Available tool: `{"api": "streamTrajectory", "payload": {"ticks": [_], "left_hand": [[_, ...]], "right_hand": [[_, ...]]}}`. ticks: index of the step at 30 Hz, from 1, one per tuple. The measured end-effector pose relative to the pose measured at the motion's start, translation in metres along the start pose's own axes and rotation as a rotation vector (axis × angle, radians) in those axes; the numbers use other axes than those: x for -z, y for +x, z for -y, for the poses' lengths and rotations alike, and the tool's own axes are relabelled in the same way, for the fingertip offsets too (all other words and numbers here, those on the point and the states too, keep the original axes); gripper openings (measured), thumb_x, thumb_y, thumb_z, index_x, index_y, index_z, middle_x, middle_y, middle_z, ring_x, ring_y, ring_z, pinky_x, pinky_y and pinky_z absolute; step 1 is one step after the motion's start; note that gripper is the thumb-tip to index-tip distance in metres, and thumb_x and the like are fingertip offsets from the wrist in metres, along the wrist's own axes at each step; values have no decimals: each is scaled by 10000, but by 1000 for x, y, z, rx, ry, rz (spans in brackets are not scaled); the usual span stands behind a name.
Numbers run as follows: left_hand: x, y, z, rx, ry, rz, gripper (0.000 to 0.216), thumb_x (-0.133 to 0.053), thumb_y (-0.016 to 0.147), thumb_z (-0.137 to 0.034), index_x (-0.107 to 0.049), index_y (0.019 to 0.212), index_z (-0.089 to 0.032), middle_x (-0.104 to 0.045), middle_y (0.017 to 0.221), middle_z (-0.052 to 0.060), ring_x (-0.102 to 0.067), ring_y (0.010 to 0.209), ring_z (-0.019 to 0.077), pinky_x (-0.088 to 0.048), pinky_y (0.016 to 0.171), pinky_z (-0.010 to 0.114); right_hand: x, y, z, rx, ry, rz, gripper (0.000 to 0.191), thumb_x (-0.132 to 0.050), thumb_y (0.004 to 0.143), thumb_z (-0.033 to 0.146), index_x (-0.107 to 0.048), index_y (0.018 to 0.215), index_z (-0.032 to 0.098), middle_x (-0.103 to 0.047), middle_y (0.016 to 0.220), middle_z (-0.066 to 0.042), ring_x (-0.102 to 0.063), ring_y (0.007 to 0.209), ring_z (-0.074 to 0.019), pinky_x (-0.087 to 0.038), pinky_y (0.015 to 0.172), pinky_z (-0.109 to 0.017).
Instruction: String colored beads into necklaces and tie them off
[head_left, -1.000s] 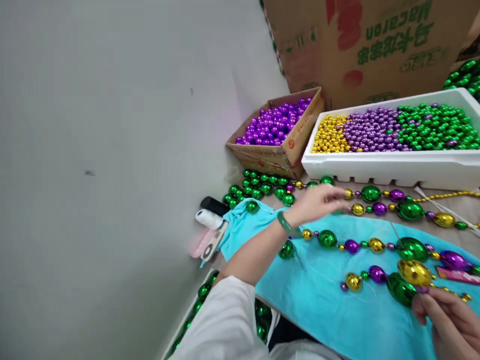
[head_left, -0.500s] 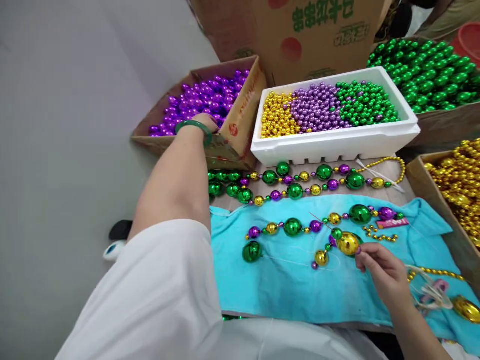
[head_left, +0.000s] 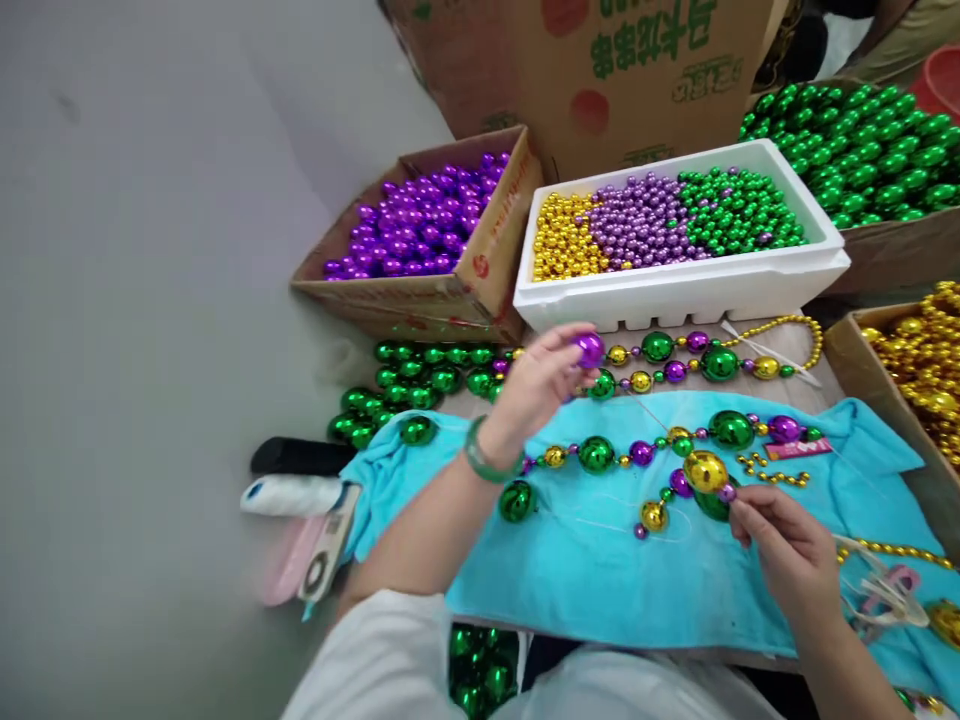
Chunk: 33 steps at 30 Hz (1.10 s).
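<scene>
My left hand (head_left: pixel 541 385), with a green bangle (head_left: pixel 487 455) at the wrist, pinches a shiny purple bead (head_left: pixel 589 349) above the far side of the turquoise towel (head_left: pixel 570 590). Close to the towel, my right hand (head_left: pixel 784 535) has its fingertips closed on a small light-purple bead (head_left: pixel 727 493). That bead touches a big gold bead (head_left: pixel 705 471), in a cluster with green and purple ones. A thin needle (head_left: pixel 649 412) slants up from this cluster. Behind it a beaded strand (head_left: pixel 596 454) lies across the towel, and a loose-looking green bead (head_left: pixel 517 501) sits at left.
A carton of purple beads (head_left: pixel 405 300) and a white foam box (head_left: pixel 675 290) of gold, purple and green beads stand at the back. Cartons of green beads (head_left: pixel 885 250) and gold beads (head_left: pixel 847 350) flank the right. Green beads (head_left: pixel 375 400) and a white-handled tool (head_left: pixel 292 495) lie left.
My left hand has come out of the purple-bead carton, moving right and toward me with a purple bead in its fingers. My right hand stays at the bead cluster.
</scene>
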<state>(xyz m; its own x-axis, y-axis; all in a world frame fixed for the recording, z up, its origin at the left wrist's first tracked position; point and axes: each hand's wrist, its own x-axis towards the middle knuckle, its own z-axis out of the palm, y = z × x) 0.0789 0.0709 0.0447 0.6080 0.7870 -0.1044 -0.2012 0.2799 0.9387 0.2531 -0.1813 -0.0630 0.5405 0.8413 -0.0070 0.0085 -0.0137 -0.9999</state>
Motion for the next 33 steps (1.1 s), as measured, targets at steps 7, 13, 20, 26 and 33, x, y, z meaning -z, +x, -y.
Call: {"api": "streamTrajectory", "payload": {"ticks": [7,13,20,26,33], "left_hand": [[-21,-41,57,172,-426,8,305,-587,868,-280,-615,1151,-172,-696,970,80,-678,709,113,-560,646,196],[-34,-51,62,177,-591,-143,196,-525,900,-227,-619,1053,-149,-704,964,80,-687,723,121,-562,661,197],[-38,-51,64,169,-637,-146,193,-502,897,-215,-637,1011,-137,-699,1005,89,-666,703,115,-541,633,189],[-33,-53,65,171,-641,1,292,-502,876,-233,-656,1107,-142,-688,952,86,-627,685,120,-517,605,219],[-30,-52,70,176,-524,-28,202,-579,870,-305,-635,1012,-172,-680,886,57,-650,648,133,-502,531,204]], "right_hand": [[6,-14,0,62,-77,-16,71,-672,851,259,-694,897,209,-563,628,10,-507,547,-94,-423,487,-197],[9,-23,1,65,-156,0,64,-679,844,258,-699,877,207,-562,610,15,-503,532,-88,-416,476,-189],[11,-25,4,77,-85,-47,49,-680,840,240,-697,868,204,-554,591,21,-505,521,-82,-422,474,-182],[13,-21,5,62,-88,-68,58,-681,835,247,-695,853,193,-559,591,17,-515,520,-85,-427,472,-185],[15,-21,6,61,-111,-58,75,-677,833,256,-695,844,185,-556,579,11,-506,506,-94,-423,462,-200]]}}
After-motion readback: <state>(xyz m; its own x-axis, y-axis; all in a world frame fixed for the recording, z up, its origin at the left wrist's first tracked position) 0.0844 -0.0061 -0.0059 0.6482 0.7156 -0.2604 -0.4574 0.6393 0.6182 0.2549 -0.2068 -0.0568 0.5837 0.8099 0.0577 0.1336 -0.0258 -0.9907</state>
